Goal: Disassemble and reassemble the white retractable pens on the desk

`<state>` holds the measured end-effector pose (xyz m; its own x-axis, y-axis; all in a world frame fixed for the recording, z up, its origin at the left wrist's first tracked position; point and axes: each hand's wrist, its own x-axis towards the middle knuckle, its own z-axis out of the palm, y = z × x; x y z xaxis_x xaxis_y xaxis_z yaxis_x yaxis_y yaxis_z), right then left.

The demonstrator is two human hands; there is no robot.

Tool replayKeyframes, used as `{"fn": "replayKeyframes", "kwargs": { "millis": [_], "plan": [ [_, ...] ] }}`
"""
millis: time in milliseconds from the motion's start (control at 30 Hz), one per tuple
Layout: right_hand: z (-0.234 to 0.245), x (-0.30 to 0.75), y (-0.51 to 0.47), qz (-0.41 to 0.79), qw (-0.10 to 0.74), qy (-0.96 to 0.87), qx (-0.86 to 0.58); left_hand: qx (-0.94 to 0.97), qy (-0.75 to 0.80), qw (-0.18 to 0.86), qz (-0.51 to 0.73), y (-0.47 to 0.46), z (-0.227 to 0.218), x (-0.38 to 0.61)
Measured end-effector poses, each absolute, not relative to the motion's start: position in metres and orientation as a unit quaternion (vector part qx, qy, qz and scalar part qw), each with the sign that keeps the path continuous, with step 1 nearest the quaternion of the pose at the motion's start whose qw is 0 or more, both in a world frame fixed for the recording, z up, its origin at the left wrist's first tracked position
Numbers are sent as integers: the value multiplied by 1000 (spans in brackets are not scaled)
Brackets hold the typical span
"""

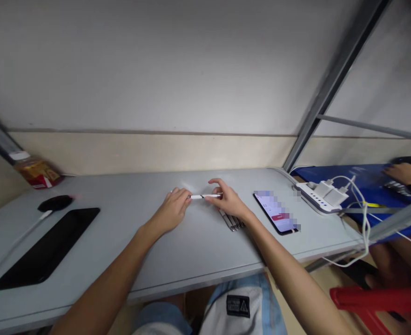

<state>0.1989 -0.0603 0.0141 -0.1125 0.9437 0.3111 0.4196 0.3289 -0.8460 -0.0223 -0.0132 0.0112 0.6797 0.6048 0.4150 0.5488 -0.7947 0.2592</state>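
A white pen (202, 196) with a dark mark at its middle lies level between my two hands, close over the grey table. My left hand (175, 208) is closed around its left end. On the other end, the thumb and some fingers of my right hand (228, 201) pinch it, while the index finger is raised and curved. Several more pens (231, 222) lie side by side on the table just beneath my right hand, their upper parts hidden by it. Both pen tips are covered or too small to make out.
A lit phone (277, 213) and a white power strip (319, 199) with chargers and cables lie to the right. At left are a black flat device (48, 246), a small black object (55, 203) and a bottle (37, 173). Another person's hand (409, 174) rests over a blue table.
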Motion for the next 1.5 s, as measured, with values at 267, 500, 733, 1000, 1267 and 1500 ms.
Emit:
{"fn": "replayKeyframes", "kwargs": {
  "millis": [267, 500, 733, 1000, 1267, 1500],
  "plan": [
    [16, 198, -62, 275, 420, -709, -496, 911, 330, 63, 237, -10, 8, -25],
    [19, 196, -64, 278, 390, -708, -519, 918, 322, 49, 227, -12, 8, -23],
    [21, 195, -64, 303, 401, -710, -493, 916, 327, 13, 231, -9, 10, -26],
    [19, 204, -61, 672, 369, -550, -331, 897, 304, -192, 256, -18, 24, -24],
    [17, 198, -53, 651, 570, -388, -317, 902, 341, -39, 263, -18, 21, -24],
    [20, 209, -51, 688, 632, -288, -210, 870, 427, -59, 238, -11, 14, -28]
  ]
}}
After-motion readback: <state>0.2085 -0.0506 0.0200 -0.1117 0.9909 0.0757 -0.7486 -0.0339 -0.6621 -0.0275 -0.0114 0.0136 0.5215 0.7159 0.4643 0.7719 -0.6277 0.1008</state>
